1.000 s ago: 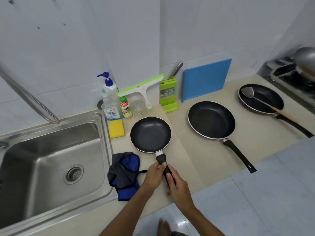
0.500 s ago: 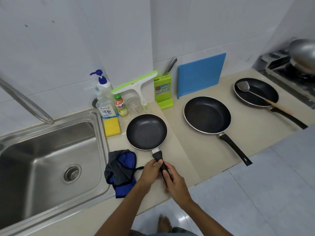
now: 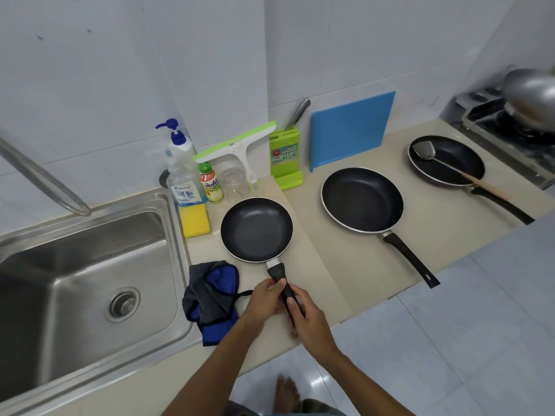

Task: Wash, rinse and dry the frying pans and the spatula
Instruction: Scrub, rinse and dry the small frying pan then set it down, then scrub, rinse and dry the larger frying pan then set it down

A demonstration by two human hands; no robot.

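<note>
From the camera on my head, I look down at the table (image 3: 345, 265) and both my hands are on the black handle (image 3: 280, 276) of the small frying pan (image 3: 256, 229). My left hand (image 3: 265, 298) pinches the handle from the left, thumb on top, closer to the pan. My right hand (image 3: 309, 321) is curled round the handle's near end. The pan sits flat on the table, just right of the sink (image 3: 75, 265), and looks empty inside.

A blue and grey cloth (image 3: 210, 292) lies crumpled just left of my left hand, at the sink's edge. Behind the small pan stand a yellow sponge (image 3: 195, 220), a pump bottle of soap (image 3: 180, 175), a small green-capped bottle (image 3: 211, 183) and a clear glass (image 3: 234, 181), with a green and white squeegee (image 3: 237, 142) resting above them against the wall. A green knife block (image 3: 285, 157) and a blue cutting board (image 3: 351, 130) lean at the wall further right.

The middle frying pan (image 3: 362, 199) lies well to the right of the small one, its handle pointing toward the table's edge. The far frying pan (image 3: 450, 159) is beyond it, near the stove (image 3: 510, 127), and the spatula (image 3: 453, 171) rests inside it, its metal blade on the pan's left side and its wooden handle over the rim. A metal wok (image 3: 531, 94) sits on the stove, blurred.
</note>
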